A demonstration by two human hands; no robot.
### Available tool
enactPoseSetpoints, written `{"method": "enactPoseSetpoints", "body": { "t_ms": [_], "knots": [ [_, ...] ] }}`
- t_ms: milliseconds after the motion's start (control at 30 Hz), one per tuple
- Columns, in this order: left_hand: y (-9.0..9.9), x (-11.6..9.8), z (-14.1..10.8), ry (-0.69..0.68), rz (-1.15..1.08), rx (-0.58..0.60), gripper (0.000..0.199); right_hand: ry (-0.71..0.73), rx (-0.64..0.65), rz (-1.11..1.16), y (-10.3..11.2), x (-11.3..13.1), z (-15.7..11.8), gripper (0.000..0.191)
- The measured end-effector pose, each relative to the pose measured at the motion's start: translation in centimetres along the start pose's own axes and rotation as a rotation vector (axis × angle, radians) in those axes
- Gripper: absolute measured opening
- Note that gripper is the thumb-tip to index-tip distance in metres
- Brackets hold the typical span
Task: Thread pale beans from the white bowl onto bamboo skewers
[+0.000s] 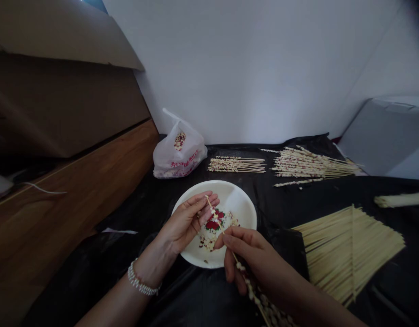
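My right hand (241, 254) is closed around a thin wooden skewer (220, 225), held slanting over the bowl. Small white and dark-red pieces, possibly popped kernels, are threaded along it above and below my fingers. At the skewer's upper tip, my left hand (189, 218) has its thumb and forefinger together on a small pale piece; its other fingers curl loosely behind. Beneath both hands stands a white bowl (245, 200) with a red and green pattern and loose pieces on its bottom. More threaded skewers (275, 313) show below my right hand, partly hidden by it.
Behind the bowl sit a white plastic bag (178, 156) of pieces and two piles of threaded skewers (236, 164). Bare skewers (352, 250) lie fanned out at right on black sheeting (195, 299). A cardboard box (66, 100) stands left; a white wall (263, 68) rises behind.
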State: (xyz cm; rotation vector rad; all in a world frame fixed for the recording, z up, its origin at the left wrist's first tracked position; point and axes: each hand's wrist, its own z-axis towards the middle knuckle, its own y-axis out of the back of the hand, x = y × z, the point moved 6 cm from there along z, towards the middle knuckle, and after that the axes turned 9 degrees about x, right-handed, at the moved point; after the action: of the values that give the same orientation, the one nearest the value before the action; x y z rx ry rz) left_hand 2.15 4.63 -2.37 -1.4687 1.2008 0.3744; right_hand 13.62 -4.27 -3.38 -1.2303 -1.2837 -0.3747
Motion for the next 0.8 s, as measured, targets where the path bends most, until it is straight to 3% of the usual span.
{"method": "enactPoseSetpoints", "body": {
  "t_ms": [800],
  "knots": [
    [-0.12, 0.17, -0.23, -0.08, 0.115, -0.018, 0.015, -0.009, -0.019, 0.0, -0.06, -0.13, -0.18, 0.027]
  ]
}}
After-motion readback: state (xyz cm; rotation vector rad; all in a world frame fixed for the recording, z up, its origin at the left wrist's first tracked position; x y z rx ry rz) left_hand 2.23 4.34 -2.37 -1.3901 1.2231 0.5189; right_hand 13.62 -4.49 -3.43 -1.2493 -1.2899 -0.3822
